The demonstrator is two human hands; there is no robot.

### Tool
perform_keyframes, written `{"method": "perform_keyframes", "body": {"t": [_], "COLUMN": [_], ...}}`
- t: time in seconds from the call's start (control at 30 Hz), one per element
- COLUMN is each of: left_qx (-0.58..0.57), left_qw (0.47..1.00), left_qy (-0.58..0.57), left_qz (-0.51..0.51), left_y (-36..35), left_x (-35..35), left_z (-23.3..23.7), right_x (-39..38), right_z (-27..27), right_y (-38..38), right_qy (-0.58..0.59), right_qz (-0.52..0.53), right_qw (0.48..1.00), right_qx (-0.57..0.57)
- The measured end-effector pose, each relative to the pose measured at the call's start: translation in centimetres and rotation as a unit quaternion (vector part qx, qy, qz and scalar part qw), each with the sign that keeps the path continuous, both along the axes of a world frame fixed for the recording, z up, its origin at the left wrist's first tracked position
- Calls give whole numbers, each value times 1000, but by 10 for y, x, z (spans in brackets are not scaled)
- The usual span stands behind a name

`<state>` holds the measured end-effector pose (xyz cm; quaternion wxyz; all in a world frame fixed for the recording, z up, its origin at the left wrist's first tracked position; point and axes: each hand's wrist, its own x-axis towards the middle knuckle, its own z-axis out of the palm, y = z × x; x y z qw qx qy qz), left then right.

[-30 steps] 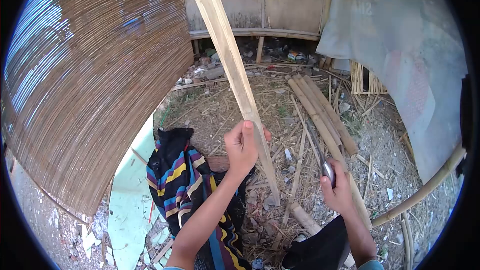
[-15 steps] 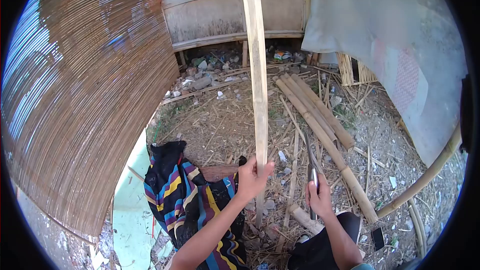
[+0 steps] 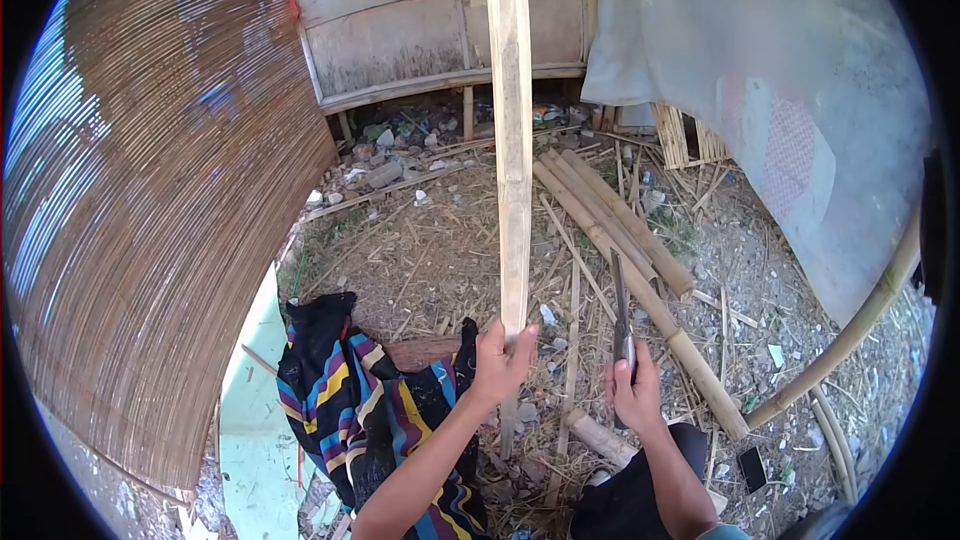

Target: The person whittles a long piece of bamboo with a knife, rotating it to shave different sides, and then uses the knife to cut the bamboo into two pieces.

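My left hand (image 3: 502,368) is closed round the lower part of a long split bamboo slat (image 3: 514,160). The slat stands nearly upright before me; its top runs out of view and its lower end hangs close to the ground. In my right hand (image 3: 636,392) is a long-bladed knife (image 3: 620,305), gripped by the handle with the dark blade pointing up and away. Blade and slat are apart. Beside my left forearm lies a striped cloth (image 3: 345,395), partly over a brownish wooden block (image 3: 418,353).
Several bamboo poles (image 3: 655,290) lie on the littered ground ahead and to the right. A short bamboo piece (image 3: 602,437) and a phone (image 3: 752,469) are near my knee. A slatted screen (image 3: 150,200) rises on the left; a pale sheet (image 3: 760,90) hangs at right.
The view has shifted slightly, and the slat now reaches past the top edge. Its grip is unchanged. The knife has turned a little, with its blade showing broader.
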<state>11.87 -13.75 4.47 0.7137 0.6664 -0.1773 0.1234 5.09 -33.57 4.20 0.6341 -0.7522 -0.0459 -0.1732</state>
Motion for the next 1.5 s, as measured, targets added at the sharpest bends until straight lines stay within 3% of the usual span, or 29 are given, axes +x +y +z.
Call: {"method": "perform_keyframes", "body": {"t": [0.03, 0.07, 0.17, 0.2, 0.27, 0.3, 0.43, 0.5, 0.57, 0.6, 0.67, 0.9, 1.07, 1.17, 1.27, 1.4, 1.5], "left_qx": [-2, -4, 9, 30, 11, 30, 77, 76, 98, 96, 112, 65, 82, 42, 45, 46, 53], "left_qw": [999, 997, 997, 996, 995, 996, 992, 993, 950, 950, 993, 996, 993, 995, 993, 992, 985], "left_qy": [-39, -77, -78, -79, -94, -89, -97, -85, -292, -294, -40, -65, 22, 30, 58, 84, 88], "left_qz": [14, 27, 22, 4, -36, -10, 13, 15, 52, 49, 8, 17, -87, -89, -92, -88, -135], "left_y": [-1, -3, -4, -4, -5, -8, -8, -10, -11, -11, -8, -5, 2, -3, -2, -1, 0], "left_x": [-1, -1, 3, 4, 0, -5, -14, -12, 1, -5, -28, -28, -29, -34, -26, -27, -21], "left_z": [4, 8, -7, -14, -11, -5, 3, -6, -25, -16, 15, 39, 26, 31, 27, 33, 20], "right_x": [2, 6, 11, 11, 13, 18, 26, 28, 25, 23, 23, 29, 20, 22, 41, 43, 34], "right_z": [7, 17, 60, 77, 106, 114, 130, 128, 133, 137, 142, 150, 139, 147, 147, 145, 142], "right_y": [-2, -5, -8, -4, 5, 8, 7, 2, 1, 2, 2, 5, 6, 3, 0, 4, 4], "right_qy": [-4, -83, -257, -252, -270, -293, -278, -275, -279, -279, -278, -300, -274, -285, -254, -229, -244], "right_qz": [-3, -14, -47, -51, 12, 5, -1, 0, 3, -7, -18, -42, -30, -38, -118, -112, -45], "right_qw": [1000, 990, 872, 870, 780, 739, 669, 661, 654, 647, 639, 639, 642, 634, 670, 690, 651], "right_qx": [-1, -114, -414, -421, -564, -606, -689, -698, -703, -710, -717, -706, -715, -718, -688, -678, -718]}}
